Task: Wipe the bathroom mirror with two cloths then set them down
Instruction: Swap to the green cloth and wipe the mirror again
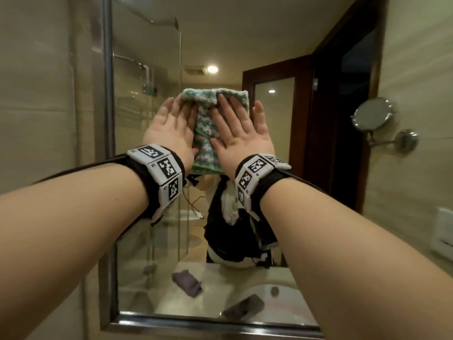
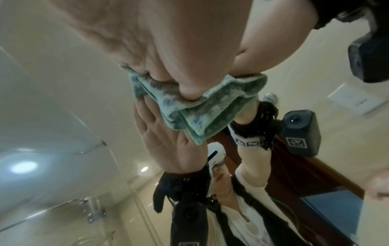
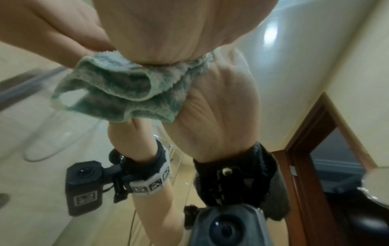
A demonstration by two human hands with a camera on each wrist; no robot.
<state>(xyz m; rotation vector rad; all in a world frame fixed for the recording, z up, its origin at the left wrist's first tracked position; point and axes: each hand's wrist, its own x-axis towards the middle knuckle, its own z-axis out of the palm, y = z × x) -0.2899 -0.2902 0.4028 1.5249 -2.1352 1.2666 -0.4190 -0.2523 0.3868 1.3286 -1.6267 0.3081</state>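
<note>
A green and white patterned cloth lies flat against the bathroom mirror at about head height. My left hand presses its left part with straight fingers. My right hand presses its right part the same way, thumb spread to the side. In the left wrist view the heel of my left hand pushes the bunched cloth onto the glass. In the right wrist view my right hand pins the folded cloth. A purple cloth shows as a reflection low in the mirror, lying on the counter.
The mirror's metal frame runs down the left and along the bottom. A round swing-arm mirror juts from the tiled wall on the right, beside a dark wooden door frame. A white wall plate sits lower right.
</note>
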